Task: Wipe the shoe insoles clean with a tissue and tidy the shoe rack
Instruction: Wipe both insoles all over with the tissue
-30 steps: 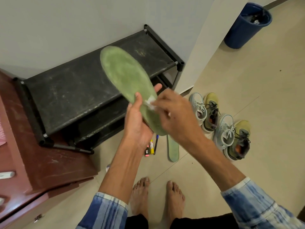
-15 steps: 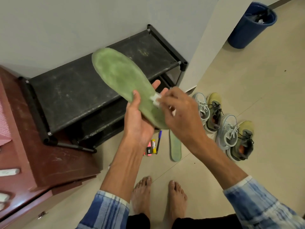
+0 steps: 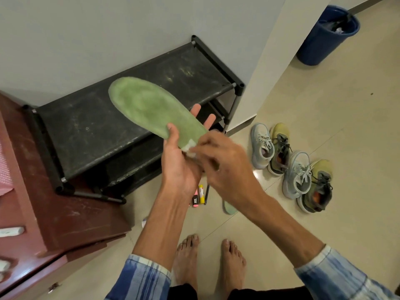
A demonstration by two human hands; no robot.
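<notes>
Hands worked at chest height above a tiled floor (image 3: 324, 118), seen from a head-worn camera looking down. The left hand (image 3: 181, 167) held a green insole (image 3: 151, 111) by its narrow heel end, palm underneath, thumb pressed on the upper face, fingers (image 3: 195, 110) straight and showing past the far edge. The right hand (image 3: 227, 167), slightly blurred, pinched a small white tissue (image 3: 190, 148) against the heel area, beside the left thumb.

The insole hung in the air in front of the black shoe rack (image 3: 97, 131), not touching it. Its long axis ran on a diagonal: heel low and to the right in the hands, broad toe high and to the left, pointing toward the rack and the wall. Its fuzzy top face was turned up to the camera.

Judging by this, the wipe had covered little of the length. It would go best as long strokes from heel toward toe, with the left palm sliding up beneath to back the soft foam so it did not flex away. The tissue was small, so a fresh fold would probably be needed.

On the floor lay a second insole (image 3: 229, 207), some markers (image 3: 199, 194) and four shoes (image 3: 292, 163).
</notes>
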